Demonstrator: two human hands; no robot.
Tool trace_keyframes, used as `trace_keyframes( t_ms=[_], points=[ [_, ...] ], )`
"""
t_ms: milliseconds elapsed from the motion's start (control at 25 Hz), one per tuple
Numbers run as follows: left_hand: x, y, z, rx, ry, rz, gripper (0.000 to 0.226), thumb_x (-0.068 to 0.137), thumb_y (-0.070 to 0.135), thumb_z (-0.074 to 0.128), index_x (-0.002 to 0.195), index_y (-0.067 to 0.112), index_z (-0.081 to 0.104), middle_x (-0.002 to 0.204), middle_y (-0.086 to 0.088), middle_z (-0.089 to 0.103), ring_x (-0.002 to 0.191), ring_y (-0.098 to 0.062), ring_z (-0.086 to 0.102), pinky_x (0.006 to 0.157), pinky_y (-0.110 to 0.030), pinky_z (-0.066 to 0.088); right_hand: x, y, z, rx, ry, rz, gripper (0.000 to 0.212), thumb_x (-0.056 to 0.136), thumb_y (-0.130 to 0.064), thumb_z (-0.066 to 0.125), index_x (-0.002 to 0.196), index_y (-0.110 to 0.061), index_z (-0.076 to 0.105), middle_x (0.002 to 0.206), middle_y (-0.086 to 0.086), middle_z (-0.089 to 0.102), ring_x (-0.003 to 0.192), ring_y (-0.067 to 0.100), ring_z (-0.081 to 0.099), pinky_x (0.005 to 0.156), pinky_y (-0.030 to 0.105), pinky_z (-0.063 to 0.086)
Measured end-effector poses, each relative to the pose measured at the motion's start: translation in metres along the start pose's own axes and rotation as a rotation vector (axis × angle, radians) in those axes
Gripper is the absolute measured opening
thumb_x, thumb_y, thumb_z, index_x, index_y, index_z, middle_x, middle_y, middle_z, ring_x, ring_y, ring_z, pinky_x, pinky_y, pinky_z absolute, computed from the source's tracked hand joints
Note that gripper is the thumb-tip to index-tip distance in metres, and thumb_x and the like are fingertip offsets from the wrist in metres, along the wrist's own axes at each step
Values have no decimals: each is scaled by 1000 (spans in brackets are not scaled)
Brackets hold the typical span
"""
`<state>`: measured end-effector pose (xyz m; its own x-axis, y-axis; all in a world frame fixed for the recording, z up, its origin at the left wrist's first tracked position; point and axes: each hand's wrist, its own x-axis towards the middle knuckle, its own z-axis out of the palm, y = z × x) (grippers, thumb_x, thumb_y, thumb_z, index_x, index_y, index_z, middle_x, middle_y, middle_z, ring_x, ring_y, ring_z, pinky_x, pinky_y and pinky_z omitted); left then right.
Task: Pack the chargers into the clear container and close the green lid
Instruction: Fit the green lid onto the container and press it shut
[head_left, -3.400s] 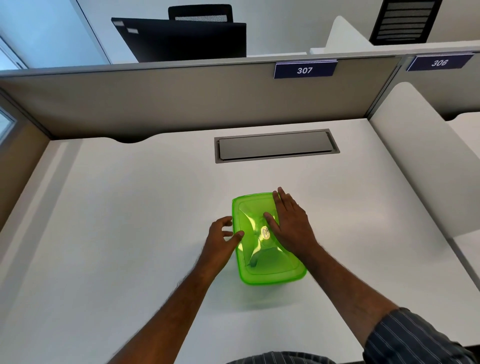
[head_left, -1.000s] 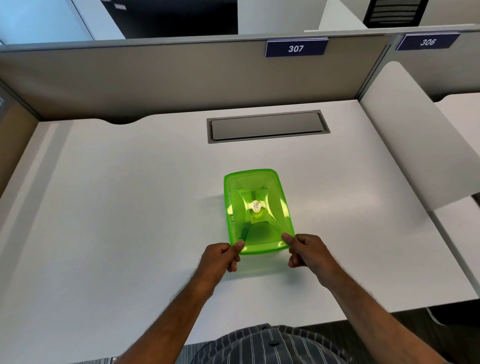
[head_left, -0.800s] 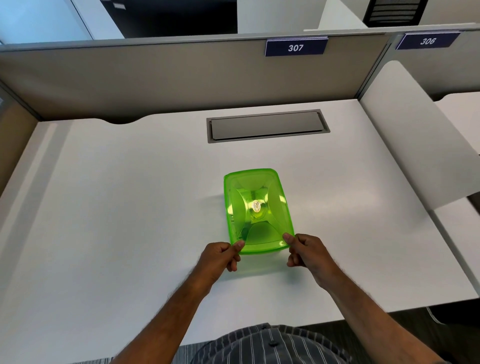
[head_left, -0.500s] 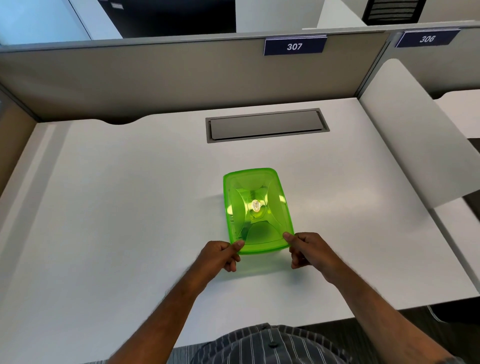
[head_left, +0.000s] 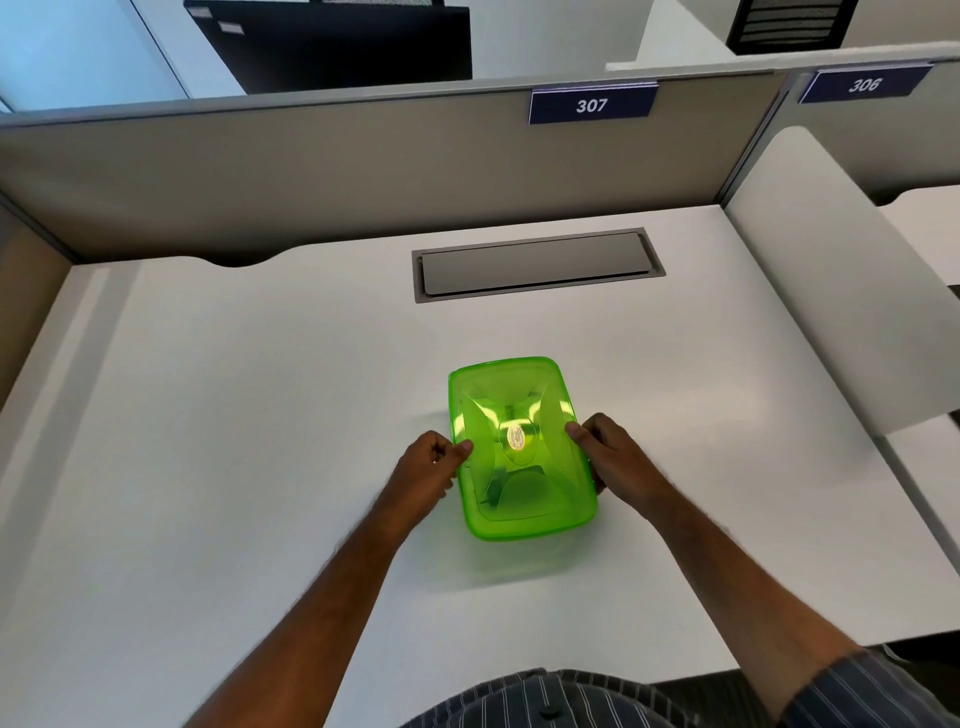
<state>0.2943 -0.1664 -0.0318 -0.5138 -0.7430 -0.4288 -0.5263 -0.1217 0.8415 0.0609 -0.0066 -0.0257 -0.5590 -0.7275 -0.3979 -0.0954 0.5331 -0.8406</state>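
We are gripping the green lid (head_left: 519, 447) from both sides as it is sitting on the clear container, whose walls are almost wholly hidden beneath it. The container is resting on the white tabletop (head_left: 234, 415), a little right of the middle and nearer the front edge than the back edge.

Our left hand (head_left: 428, 467) is curling into a loose fist against the lid's left long edge, with the thumb lying on the rim and the other fingers folding under and out of sight. Our right hand (head_left: 610, 457) is doing the same on the right long edge: the thumb is pressing on top of the rim while the fingers are wrapping down the side. Both hands are closing on the lid at about its mid-length, facing one another across it.

Through the tinted plastic we are making out only dim dark shapes, too blurred to name. A bright glare is sitting at the lid's centre.

Toward the back edge of the tabletop, a grey cable hatch (head_left: 537, 264) is lying flush with the surface, well apart from the container. Behind it, the partition is carrying a blue plate reading 307 (head_left: 592, 105).
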Motion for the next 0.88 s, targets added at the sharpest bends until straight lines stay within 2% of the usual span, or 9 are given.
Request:
trace_keyframes(
  t_ms=[80,160,240,320,400,480,600,720,880],
  points=[
    [15,8,-1,9,20,-11,37,94,47,66,82,15,54,66,-1,60,57,-13,56,55,-29,47,17,-9,2,-11,12,7,45,98,-51,54,87,-7,46,69,2,48,53,14,54,44,31,48],
    [31,15,-2,34,35,-12,40,95,52,62,80,17,51,66,-2,59,59,-17,56,57,-32,47,33,-20,4,-34,41,2,45,96,-57,52,79,-15,44,66,-2,44,53,13,50,46,30,45],
    [47,24,-4,70,51,-11,44,96,58,56,79,18,49,69,-4,59,62,-21,57,64,-36,48,49,-31,7,-78,79,-12,47,93,-63,49,71,-23,37,63,-7,39,55,13,43,53,32,39],
    [63,35,-6,97,69,-19,51,96,64,49,81,15,50,74,-5,60,70,-26,60,71,-41,52,64,-42,9,-141,106,-22,50,94,-65,46,70,-23,34,63,-8,39,59,15,42,61,34,36],
    [77,45,-7,129,89,-28,56,96,68,44,84,13,52,80,-4,63,80,-30,64,77,-45,54,77,-52,10,-198,116,-14,51,94,-66,43,71,-21,35,65,-5,45,65,21,48,66,37,37],
    [89,55,-5,178,106,-30,56,96,69,40,80,16,50,81,-2,61,87,-32,63,75,-43,50,90,-62,12,-248,122,-6,50,95,-65,41,77,-19,39,73,1,56,77,28,57,73,39,42],
    [100,63,5,279,151,-19,54,100,65,35,76,18,46,83,-3,61,92,-35,61,72,-37,38,102,-71,19,-328,145,-23,45,97,-60,40,82,-18,43,89,11,65,87,34,61,80,42,46],
    [104,62,14,354,225,7,52,105,56,30,88,14,54,105,-22,68,102,-43,63,82,-43,45,109,-74,22,-403,144,-31,46,100,-57,37,78,-18,43,93,14,65,92,37,61,80,41,44],
    [107,60,18,426,263,22,57,108,49,26,103,5,61,112,-26,69,105,-47,64,87,-46,49,115,-74,22,-455,122,-21,41,102,-48,34,82,-16,51,104,18,66,101,39,60,81,40,39]
  ],
)
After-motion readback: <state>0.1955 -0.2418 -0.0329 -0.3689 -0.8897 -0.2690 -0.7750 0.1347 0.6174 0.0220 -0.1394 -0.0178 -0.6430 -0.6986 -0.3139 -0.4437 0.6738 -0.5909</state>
